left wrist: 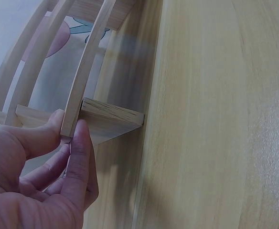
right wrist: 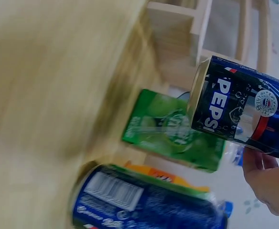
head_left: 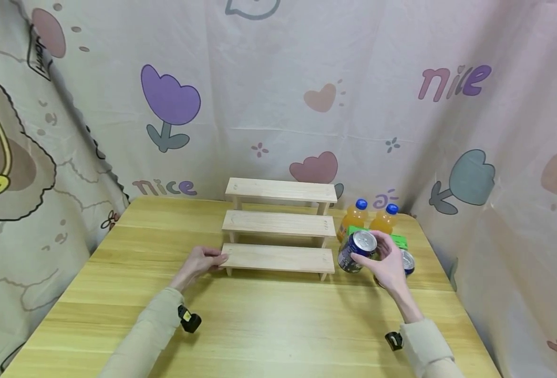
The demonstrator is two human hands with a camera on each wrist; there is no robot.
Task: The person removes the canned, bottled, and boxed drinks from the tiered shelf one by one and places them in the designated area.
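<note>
A dark blue Pepsi can (right wrist: pixel 240 107) is held by its side in my right hand (head_left: pixel 389 265), thumb on the near side. In the head view the can (head_left: pixel 352 253) leans slightly, just right of the lowest step of a three-tier wooden display stand (head_left: pixel 278 257). My left hand (head_left: pixel 199 265) pinches the left end of that lowest step; in the left wrist view the thumb (left wrist: pixel 44 136) lies on top and the fingers below the board. A second blue can (head_left: pixel 408 261) stands behind my right hand, partly hidden by it.
Two orange drink bottles (head_left: pixel 354 219) with blue caps stand at the back right of the wooden table (head_left: pixel 269 325). A green box (right wrist: pixel 163 131) stands in front of them, partly hidden in the head view. A printed curtain (head_left: pixel 259 105) hangs behind the table and along both sides.
</note>
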